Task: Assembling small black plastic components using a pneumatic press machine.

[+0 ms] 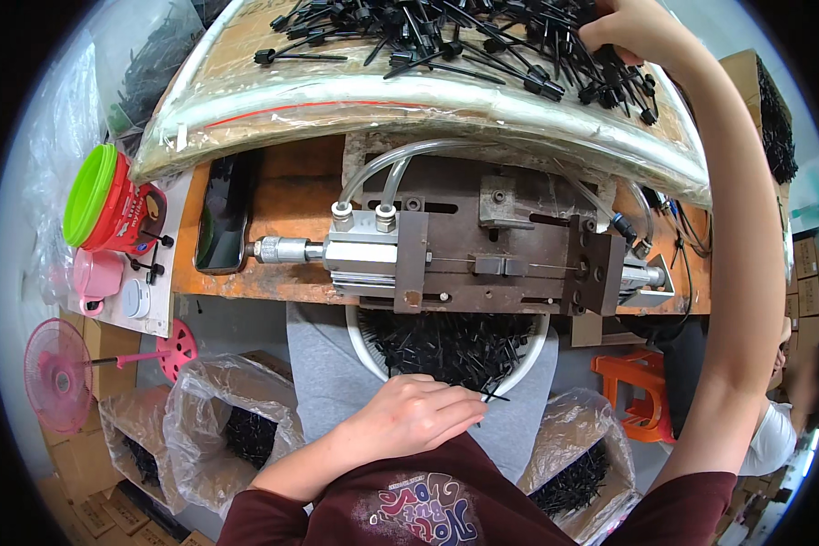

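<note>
Wide view down over the table (pixel 287 205)

The view comes from the left camera of a side-by-side pair on the person's head; it faces down and forward at close range, so the shirt (pixel 373 482) fills the lower middle and the lap (pixel 328 364) shows below the table's near edge; the tray (pixel 337 107) is cut off at the top, its near edge appearing curved through the wide lens; dark rounded corners frame the view, with floor and boxes (pixel 82 464) bent toward its rim.
</note>
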{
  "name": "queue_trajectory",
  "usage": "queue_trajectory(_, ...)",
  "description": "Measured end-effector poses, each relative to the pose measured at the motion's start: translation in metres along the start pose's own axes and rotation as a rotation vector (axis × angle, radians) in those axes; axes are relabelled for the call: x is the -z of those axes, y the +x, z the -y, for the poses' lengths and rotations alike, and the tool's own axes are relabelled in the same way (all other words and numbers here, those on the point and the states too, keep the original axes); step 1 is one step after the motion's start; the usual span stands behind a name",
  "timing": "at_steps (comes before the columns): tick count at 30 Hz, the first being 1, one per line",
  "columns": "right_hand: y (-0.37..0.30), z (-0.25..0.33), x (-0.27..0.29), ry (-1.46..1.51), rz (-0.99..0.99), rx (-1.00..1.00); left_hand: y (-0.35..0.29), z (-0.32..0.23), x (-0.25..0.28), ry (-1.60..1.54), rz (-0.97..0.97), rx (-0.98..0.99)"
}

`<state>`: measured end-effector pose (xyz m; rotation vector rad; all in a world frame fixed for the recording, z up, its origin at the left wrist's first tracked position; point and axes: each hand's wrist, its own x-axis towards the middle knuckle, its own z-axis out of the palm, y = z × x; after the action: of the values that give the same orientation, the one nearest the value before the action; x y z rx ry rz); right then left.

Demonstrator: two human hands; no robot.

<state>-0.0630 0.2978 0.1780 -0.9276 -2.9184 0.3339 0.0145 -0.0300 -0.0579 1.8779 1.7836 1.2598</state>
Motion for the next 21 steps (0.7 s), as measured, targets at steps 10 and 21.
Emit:
queue_trajectory(10,-0.012,-0.041,0.015,-0.279,-0.16,0.112,0.003,-0.004,0.0,0.015,0.046,-0.004)
queue_trajectory(21,-0.045,-0.033,0.009,-0.038,-0.241,0.131,0.004,-0.006,-0.001,0.02,0.103,-0.009)
